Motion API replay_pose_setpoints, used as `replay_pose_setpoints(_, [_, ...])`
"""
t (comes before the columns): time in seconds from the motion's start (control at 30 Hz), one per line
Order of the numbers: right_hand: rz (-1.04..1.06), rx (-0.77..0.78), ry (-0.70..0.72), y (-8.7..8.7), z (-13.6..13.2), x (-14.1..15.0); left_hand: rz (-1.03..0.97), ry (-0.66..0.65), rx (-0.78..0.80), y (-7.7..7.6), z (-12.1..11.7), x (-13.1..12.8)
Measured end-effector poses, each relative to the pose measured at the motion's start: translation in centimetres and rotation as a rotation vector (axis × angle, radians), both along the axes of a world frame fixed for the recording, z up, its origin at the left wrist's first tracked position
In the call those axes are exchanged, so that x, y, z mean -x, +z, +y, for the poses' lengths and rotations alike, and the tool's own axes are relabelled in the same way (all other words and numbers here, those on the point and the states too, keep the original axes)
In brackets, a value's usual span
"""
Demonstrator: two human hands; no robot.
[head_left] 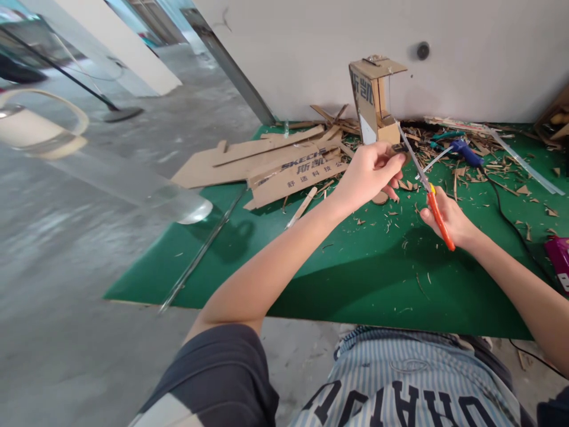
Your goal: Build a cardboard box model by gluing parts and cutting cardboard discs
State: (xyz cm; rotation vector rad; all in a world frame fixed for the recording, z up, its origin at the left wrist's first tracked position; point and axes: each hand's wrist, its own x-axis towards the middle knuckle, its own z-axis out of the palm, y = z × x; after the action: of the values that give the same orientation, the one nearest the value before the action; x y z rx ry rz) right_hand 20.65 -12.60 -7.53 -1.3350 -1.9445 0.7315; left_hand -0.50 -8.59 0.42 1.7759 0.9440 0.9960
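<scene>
My right hand (451, 219) is closed around a pair of scissors (439, 220) with orange handles; their blades point up and away to the left. My left hand (367, 172) pinches a small dark piece (401, 150), perhaps printed cardboard, right beside the blades. Whether the blades touch it, I cannot tell. Just behind the left hand stands an upright cardboard structure (363, 98) with a flat top and an open side. A blue glue gun (466, 153) lies beyond the scissors, its cord running to the right. A small cardboard disc (380, 198) lies under my left fingers.
Cardboard sheets (296, 172) and strips lie on the green table (355, 279), with many scraps along the wall. A clear rod (202, 252) lies near the left edge. A clear tube (146, 184) stands at the left, and a purple box (558, 261) sits at the right.
</scene>
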Motion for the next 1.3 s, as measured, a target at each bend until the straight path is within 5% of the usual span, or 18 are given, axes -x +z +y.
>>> replay_pose_setpoints(0.77, [-0.015, 0.011, -0.053, -0.5, 0.5, -0.1, -0.156, -0.019, 0.094, -0.6, -0.1, -0.3])
replay_pose_setpoints(1.0, [-0.014, 0.037, 0.035, 0.1, -0.1, -0.4, -0.064, -0.05, -0.032, -0.5, 0.5, 0.4])
replay_pose_setpoints(1.3, [-0.005, 0.011, 0.039, -0.1, 0.3, -0.6, -0.011, -0.071, -0.013, -0.1, 0.3, 0.6])
